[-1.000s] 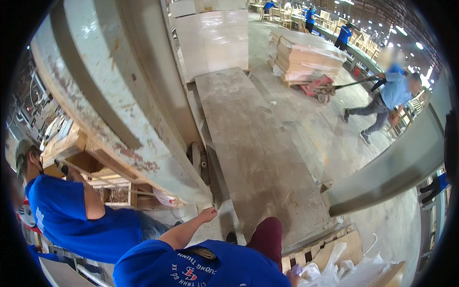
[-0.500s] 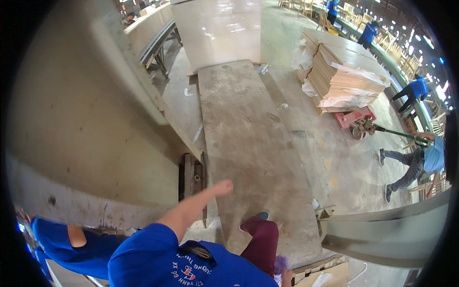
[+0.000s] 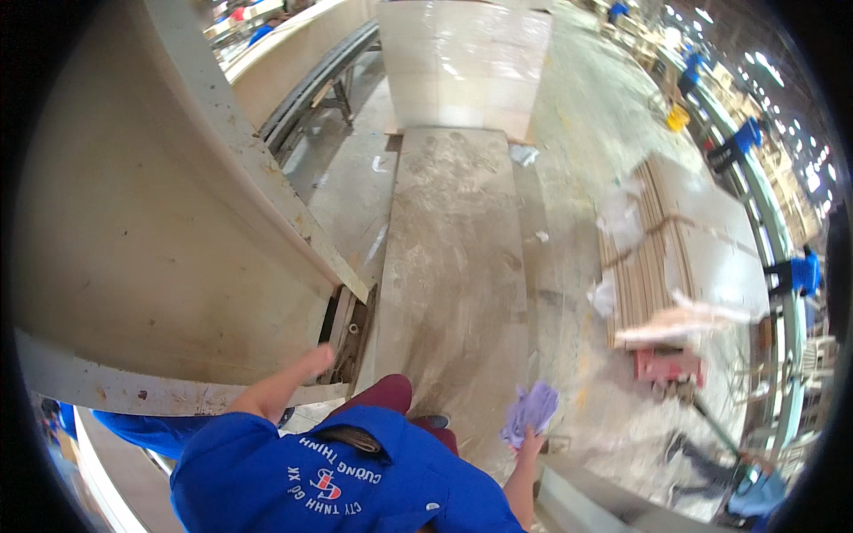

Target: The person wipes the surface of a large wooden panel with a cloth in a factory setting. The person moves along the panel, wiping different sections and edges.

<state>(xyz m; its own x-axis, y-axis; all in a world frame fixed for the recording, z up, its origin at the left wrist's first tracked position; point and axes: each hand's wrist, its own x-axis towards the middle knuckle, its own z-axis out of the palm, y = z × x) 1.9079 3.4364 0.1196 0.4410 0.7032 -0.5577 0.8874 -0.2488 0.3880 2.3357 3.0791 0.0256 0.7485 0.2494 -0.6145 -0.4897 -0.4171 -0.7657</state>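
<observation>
My right hand [image 3: 530, 442] grips a crumpled light-purple cloth [image 3: 531, 412], held out to the right above the floor. The cloth spills over the fingers and hides part of them. My left hand [image 3: 317, 362] hangs in front of me, near the lower corner of a large pale metal panel [image 3: 169, 222]. It is smeared by motion, and its fingers cannot be made out. Below and ahead of me runs a long brown, scuffed floor plate [image 3: 453, 266], with one of my shoes [image 3: 433, 422] on it.
A plastic-wrapped stack of boxes [image 3: 462, 67] stands at the plate's far end. At right, a strapped stack of boards [image 3: 684, 249] rides on a red pallet jack [image 3: 668, 366], which a person [image 3: 755, 489] pulls. A roller conveyor [image 3: 324, 84] runs at far left; workers line a green conveyor [image 3: 755, 178].
My view has moved forward along the plate. My left hand has swung back and left, while the right hand with the cloth has come forward into fuller view. The board stack sits closer.
</observation>
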